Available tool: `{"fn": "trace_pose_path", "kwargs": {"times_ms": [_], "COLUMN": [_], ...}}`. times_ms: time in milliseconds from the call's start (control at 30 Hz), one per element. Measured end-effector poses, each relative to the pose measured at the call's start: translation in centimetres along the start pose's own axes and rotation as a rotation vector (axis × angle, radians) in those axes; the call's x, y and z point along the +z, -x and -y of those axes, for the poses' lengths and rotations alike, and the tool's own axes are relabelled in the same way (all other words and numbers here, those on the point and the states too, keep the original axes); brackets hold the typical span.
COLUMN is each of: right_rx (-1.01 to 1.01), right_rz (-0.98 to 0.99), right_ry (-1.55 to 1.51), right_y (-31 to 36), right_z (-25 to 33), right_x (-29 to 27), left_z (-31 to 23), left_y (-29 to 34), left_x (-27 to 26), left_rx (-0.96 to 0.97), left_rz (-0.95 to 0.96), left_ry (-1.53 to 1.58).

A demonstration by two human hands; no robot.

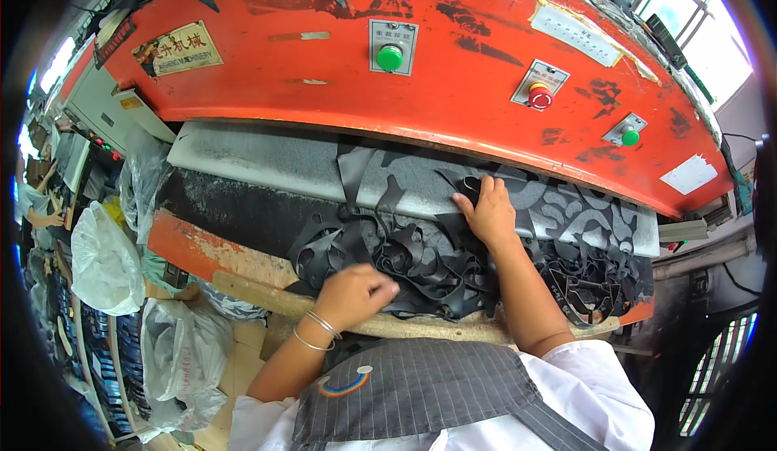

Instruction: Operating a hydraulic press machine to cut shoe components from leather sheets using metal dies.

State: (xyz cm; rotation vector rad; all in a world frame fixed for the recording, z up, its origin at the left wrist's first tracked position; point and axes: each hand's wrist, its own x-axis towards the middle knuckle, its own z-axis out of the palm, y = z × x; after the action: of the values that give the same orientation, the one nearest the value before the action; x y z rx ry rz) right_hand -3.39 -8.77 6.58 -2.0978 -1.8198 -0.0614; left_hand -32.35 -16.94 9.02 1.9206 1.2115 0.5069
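My right hand is over the pale cutting board, thumb and fingers closed round a small black piece of leather-like sheet. My left hand, with bangles at the wrist, hangs above the near edge of the bed. Motion blurs its curled fingers, and I cannot make out anything in them. Between and beyond my hands lies a tangled heap of black leather-like scraps. More cut strips reach up onto the board. To the right of my right forearm rests a black-edged cutting die.
The red press beam spans the far side, carrying green buttons and a red stop button. Plastic bags crowd the left side. At far left, part of another person shows. A wooden strip edges the bed.
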Motion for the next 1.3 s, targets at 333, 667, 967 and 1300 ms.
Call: {"fn": "trace_pose_path", "kwargs": {"times_ms": [333,667,967,1300], "right_rx": [0.296,-0.687,-0.765,-0.591], "right_rz": [0.167,0.293,0.540,0.386], "right_ry": [-0.673,-0.505,-0.442,-0.383], "right_y": [-4.5,-7.0,-8.4,-6.2], "right_z": [-4.8,10.9,12.4,13.5], "right_x": [1.1,3.8,5.9,7.5], "left_z": [7.1,9.5,9.3,9.5], "left_y": [-8.9,-9.3,-8.7,-15.1], "left_x": [-0.9,-0.4,0.5,-6.8], "left_rx": [-0.201,-0.018,-0.076,-0.387], "left_rz": [-0.394,-0.642,-0.599,-0.421], "left_ry": [0.284,0.029,0.156,-0.279]}}
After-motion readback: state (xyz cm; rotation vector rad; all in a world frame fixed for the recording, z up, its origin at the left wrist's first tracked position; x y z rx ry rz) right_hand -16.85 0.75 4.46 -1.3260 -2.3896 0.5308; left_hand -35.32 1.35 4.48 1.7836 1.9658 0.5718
